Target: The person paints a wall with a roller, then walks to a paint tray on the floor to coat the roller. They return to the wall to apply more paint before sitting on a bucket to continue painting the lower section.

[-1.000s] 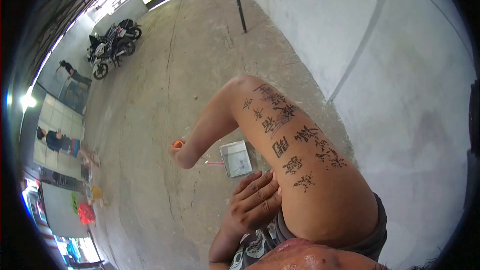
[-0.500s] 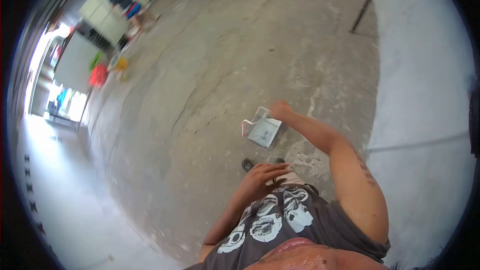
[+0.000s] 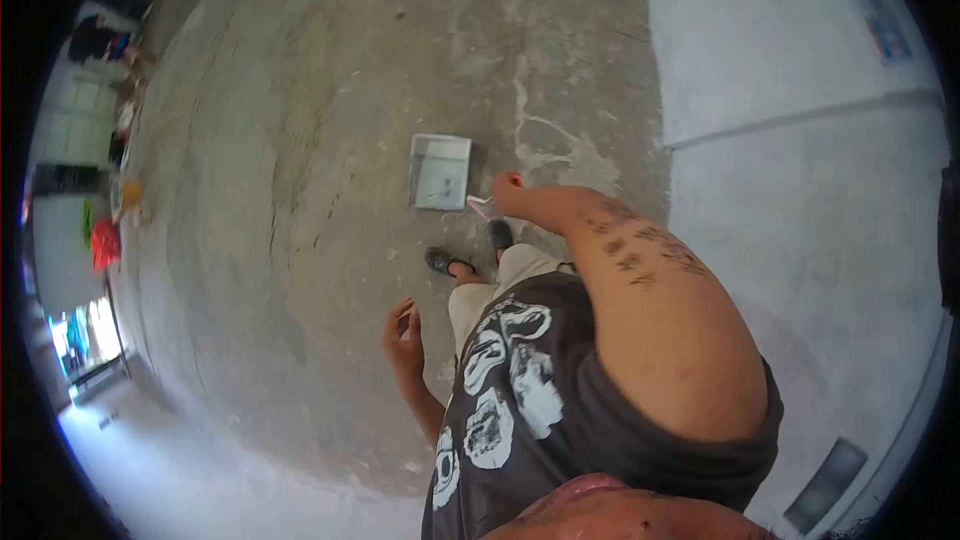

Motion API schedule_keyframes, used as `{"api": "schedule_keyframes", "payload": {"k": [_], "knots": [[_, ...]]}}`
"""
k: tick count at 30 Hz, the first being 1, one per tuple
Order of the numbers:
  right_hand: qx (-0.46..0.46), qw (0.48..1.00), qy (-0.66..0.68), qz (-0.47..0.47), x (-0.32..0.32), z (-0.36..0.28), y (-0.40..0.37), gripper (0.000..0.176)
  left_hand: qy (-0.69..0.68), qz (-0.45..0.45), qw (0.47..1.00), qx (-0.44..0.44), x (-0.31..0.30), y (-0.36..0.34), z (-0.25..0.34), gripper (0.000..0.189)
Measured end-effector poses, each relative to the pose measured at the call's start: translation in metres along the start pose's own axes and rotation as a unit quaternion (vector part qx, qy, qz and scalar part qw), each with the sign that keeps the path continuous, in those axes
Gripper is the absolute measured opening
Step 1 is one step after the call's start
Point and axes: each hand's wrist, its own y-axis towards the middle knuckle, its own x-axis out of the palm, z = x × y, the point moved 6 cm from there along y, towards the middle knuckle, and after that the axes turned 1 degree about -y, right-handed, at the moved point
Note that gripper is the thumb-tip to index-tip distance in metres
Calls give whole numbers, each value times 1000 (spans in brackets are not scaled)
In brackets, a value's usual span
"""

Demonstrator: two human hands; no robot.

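Observation:
A paint roller, with a thin pale frame and a pinkish part, sticks out from my right hand. The fingers of that hand are closed around its grip end, which is hidden. Just left of the roller, a whitish paint tray lies on the floor with pale paint in it. My left hand hangs at my side, away from the tray; its fingers are loosely bent and apart, holding nothing.
My feet in dark shoes stand close to the tray on cracked concrete. A white wall rises at the right. At far left are another person, a red bag and a yellow container.
My view has turned and tipped downward, so the tray appears farther left. The roller has moved from over the tray to its right side. My left hand has dropped from my front to my side.

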Motion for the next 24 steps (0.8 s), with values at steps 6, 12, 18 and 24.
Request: {"api": "schedule_keyframes", "payload": {"k": [6,12,18,24], "knots": [[26,999,8,27,-93,76,-7,17,62,-72,967,236,49,-5,155,38],[41,998,49,19,-118,104,-46,18,48,-194,866,458,105,-51,270,62],[55,995,80,19,-144,134,-72,20,39,-237,816,526,120,-59,280,65],[20,995,99,13,-158,137,-48,22,116,-277,890,344,117,-18,232,47]]}}
